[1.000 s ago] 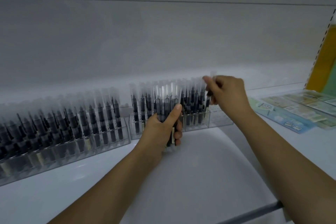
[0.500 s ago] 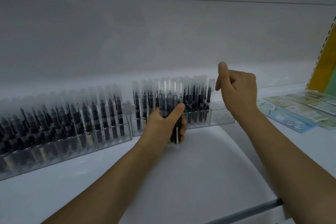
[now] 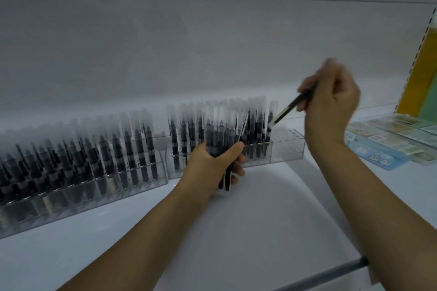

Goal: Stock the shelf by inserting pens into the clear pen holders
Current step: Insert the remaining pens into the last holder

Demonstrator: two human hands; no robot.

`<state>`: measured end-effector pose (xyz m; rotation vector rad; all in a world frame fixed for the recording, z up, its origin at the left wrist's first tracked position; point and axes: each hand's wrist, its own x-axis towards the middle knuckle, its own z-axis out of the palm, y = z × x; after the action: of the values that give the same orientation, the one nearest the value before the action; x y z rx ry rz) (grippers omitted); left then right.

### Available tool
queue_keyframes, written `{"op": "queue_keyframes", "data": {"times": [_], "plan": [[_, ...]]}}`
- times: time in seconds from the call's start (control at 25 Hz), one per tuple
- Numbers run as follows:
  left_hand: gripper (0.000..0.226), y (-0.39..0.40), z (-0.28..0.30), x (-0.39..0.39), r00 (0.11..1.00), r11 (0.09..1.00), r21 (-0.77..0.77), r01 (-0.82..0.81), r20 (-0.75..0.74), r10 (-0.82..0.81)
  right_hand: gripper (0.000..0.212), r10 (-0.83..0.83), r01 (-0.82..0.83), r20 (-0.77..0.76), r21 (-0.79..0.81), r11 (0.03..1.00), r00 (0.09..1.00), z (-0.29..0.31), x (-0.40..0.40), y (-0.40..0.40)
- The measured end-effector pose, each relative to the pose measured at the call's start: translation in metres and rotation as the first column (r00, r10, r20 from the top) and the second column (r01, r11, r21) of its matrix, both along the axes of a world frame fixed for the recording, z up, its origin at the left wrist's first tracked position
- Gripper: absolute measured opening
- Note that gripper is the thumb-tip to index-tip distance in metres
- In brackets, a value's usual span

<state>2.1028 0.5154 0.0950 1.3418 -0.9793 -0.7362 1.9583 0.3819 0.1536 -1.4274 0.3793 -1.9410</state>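
Left of my grip stands the full holder (image 3: 78, 172); my left hand (image 3: 214, 165) wraps a light, slippery bundle of pens (image 3: 222, 139). My right hand (image 3: 331, 101) pinches one stiff pen (image 3: 292, 107) at its upper end, tip over the half-filled holder (image 3: 287, 149).

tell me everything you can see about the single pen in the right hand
The single pen is slim, with a dark barrel and a pale, whitish lower end. The right hand pinches its upper part, which the fingers hide. It slants down and to the left, its lower tip just above the empty slots at the right end of the clear pen holder, beside the last standing pens. Motion blur hides finer detail.
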Motion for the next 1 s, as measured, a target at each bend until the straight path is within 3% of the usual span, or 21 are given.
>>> {"op": "queue_keyframes", "data": {"times": [0.04, 0.12, 0.28, 0.48, 0.68, 0.76, 0.84, 0.92, 1.0], "plan": [[0.03, 0.0, -0.001, 0.0, 1.0, 1.0, 0.019, -0.003, 0.018, 0.003, 0.029, -0.114, 0.114, 0.054, 0.008, 0.993, 0.992, 0.001, -0.005, -0.007], [0.032, -0.001, -0.001, -0.002, 1.0, 0.999, 0.032, -0.003, 0.022, 0.002, 0.027, -0.22, 0.222, -0.06, 0.028, 0.975, 0.974, -0.003, -0.006, -0.021], [0.031, 0.0, -0.001, -0.005, 1.0, 1.0, 0.022, 0.011, 0.028, -0.011, 0.03, -0.171, 0.21, -0.471, 0.03, 0.977, 0.865, -0.021, 0.005, -0.036], [0.031, 0.002, -0.001, -0.004, 1.0, 1.0, 0.008, 0.025, 0.014, -0.025, 0.029, -0.11, 0.129, -0.584, -0.009, 0.992, 0.804, -0.019, 0.005, -0.038], [0.034, 0.0, -0.002, -0.001, 0.999, 0.999, 0.033, 0.043, 0.026, -0.043, 0.029, -0.225, 0.17, -0.884, -0.168, 0.971, 0.41, -0.033, 0.011, -0.055], [0.034, 0.0, -0.004, 0.0, 0.998, 0.998, 0.042, 0.052, 0.025, -0.053, 0.032, -0.189, 0.181, -0.919, -0.132, 0.975, 0.347, -0.035, 0.011, -0.059], [0.032, -0.001, -0.005, -0.001, 0.998, 0.997, 0.048, 0.059, 0.014, -0.06, 0.034, -0.245, 0.253, -0.883, -0.151, 0.956, 0.4, -0.03, 0.009, -0.053], [0.03, -0.003, -0.005, -0.002, 0.998, 0.998, 0.053, 0.029, -0.054, -0.026, 0.037, -0.382, 0.375, -0.675, -0.166, 0.912, 0.631, -0.019, 0.004, -0.039], [0.031, -0.003, -0.003, 0.001, 0.983, 0.999, 0.046, 0.005, -0.184, 0.004, 0.039, -0.308, 0.26, -0.498, -0.165, 0.951, 0.811, -0.008, 0.0, -0.017]]}}
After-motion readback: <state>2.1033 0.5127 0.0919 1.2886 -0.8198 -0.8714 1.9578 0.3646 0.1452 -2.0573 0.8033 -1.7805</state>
